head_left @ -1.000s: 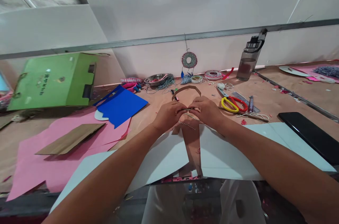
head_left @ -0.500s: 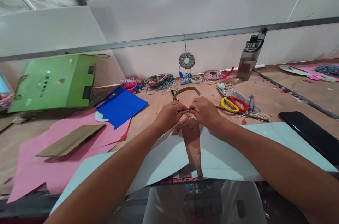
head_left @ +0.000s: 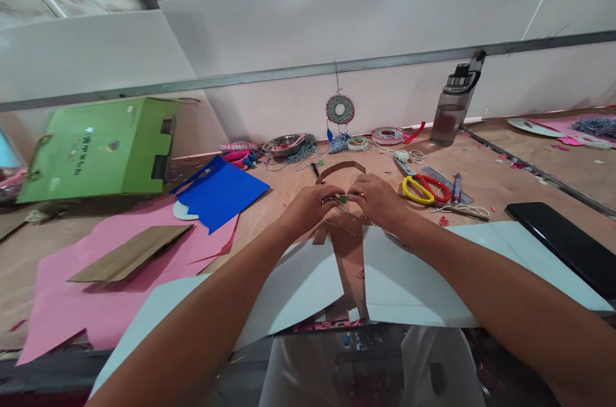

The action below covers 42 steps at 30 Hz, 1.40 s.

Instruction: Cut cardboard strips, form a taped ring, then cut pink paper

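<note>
My left hand [head_left: 310,207] is closed, its thumb and fingers pinching a small green piece [head_left: 341,199] above the table. Close beside it, my right hand [head_left: 376,198] is also closed, with fingertips at the piece's right end, where a thin twisted cord [head_left: 341,225] runs. The cord is pale and dark, and loops down below the hands, with one length trailing right under my right wrist. Just behind my hands lies a bent brown cardboard strip [head_left: 342,167]. Fingers partly cover the green piece, so its full shape is hidden.
Scissors [head_left: 418,190], a water bottle [head_left: 450,113] and a black phone [head_left: 565,246] are on the right. White sheets [head_left: 414,285] lie under my forearms. Blue sheet [head_left: 228,192], pink paper [head_left: 110,311] and a green box [head_left: 91,156] occupy the left. A round woven hanging [head_left: 332,109] is at the back.
My hands have drawn slightly apart, and more of the green piece shows between them. A length of cord now extends to the right beneath my right wrist.
</note>
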Motion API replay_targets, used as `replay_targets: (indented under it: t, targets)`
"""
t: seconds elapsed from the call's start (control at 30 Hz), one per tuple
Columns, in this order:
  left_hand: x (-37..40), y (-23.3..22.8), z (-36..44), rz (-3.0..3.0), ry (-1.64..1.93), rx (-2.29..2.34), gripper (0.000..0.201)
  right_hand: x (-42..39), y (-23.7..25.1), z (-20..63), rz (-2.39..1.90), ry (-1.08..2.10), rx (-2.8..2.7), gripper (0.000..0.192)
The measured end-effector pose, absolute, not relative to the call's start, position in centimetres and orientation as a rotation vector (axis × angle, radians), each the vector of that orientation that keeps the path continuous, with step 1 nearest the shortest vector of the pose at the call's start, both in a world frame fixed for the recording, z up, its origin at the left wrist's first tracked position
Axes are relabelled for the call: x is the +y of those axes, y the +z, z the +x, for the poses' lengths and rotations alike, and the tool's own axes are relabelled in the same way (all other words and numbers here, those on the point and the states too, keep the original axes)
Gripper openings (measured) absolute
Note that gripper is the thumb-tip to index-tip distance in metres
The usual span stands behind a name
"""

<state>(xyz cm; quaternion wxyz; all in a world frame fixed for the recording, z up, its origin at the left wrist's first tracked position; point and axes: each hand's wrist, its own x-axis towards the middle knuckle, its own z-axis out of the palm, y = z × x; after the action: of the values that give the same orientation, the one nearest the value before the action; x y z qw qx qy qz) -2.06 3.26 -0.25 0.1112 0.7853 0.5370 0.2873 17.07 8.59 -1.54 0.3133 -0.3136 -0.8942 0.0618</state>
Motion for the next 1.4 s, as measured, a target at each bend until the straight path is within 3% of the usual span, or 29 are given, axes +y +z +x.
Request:
replay_targets:
  t: [0.97, 1.0, 1.13, 1.2, 1.33, 1.4]
  targets:
    - [3.1, -1.0, -1.8, 2.39, 0.791, 1.614, 0.021, 8.4, -2.2, 16.4, -0.872, 0.167, -2.439, 0.008]
    - [3.2, -1.0, -2.0, 2.397, 0.789, 1.634, 0.021, 8.7, -2.3, 16.5, -0.825, 0.212, -2.426, 0.01]
    - [3.7, -1.0, -2.9, 2.426, 0.789, 1.749, 0.018, 10.3, -2.3, 17.7, -0.69, 0.283, -2.239, 0.049]
    - [3.9, -1.2, -3.3, 2.434, 0.768, 1.769, 0.018, 10.9, -2.2, 18.3, -0.697, 0.238, -2.173, 0.054]
    - [3.8, -1.3, -3.2, 2.456, 0.767, 1.719, 0.022, 10.7, -2.0, 18.8, -0.695, 0.171, -2.32, 0.048]
    - [3.7, -1.4, -2.8, 2.475, 0.767, 1.686, 0.023, 10.2, -2.0, 18.5, -0.707, 0.169, -2.45, 0.032]
